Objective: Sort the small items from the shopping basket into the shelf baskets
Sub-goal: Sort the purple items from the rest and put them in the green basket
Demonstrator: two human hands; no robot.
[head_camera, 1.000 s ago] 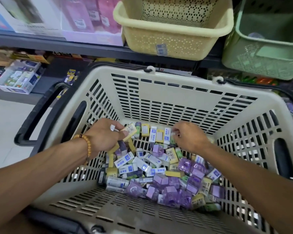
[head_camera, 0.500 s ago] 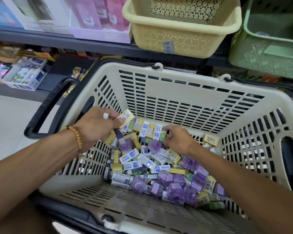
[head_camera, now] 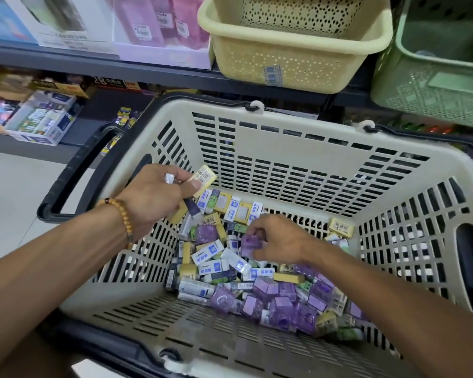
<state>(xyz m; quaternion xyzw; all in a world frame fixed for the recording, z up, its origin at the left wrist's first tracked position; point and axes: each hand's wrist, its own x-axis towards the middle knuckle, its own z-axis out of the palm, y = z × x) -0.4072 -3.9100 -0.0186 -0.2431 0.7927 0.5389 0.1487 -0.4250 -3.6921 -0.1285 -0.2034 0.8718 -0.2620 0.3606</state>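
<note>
Since the earlier frame the right hand (head_camera: pixel 279 241) has pinched a purple packet (head_camera: pixel 250 244); the left hand (head_camera: pixel 155 195) still grips several yellow packets (head_camera: pixel 204 175). A shelf label (head_camera: pixel 108 82) reads "2B".

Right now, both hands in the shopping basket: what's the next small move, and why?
Probably lift the right hand clear with the purple item its fingers already pinch. The left hand already grips several items, including a yellow box, held above the pile. The cream shelf basket and green shelf basket sit just above.
</note>
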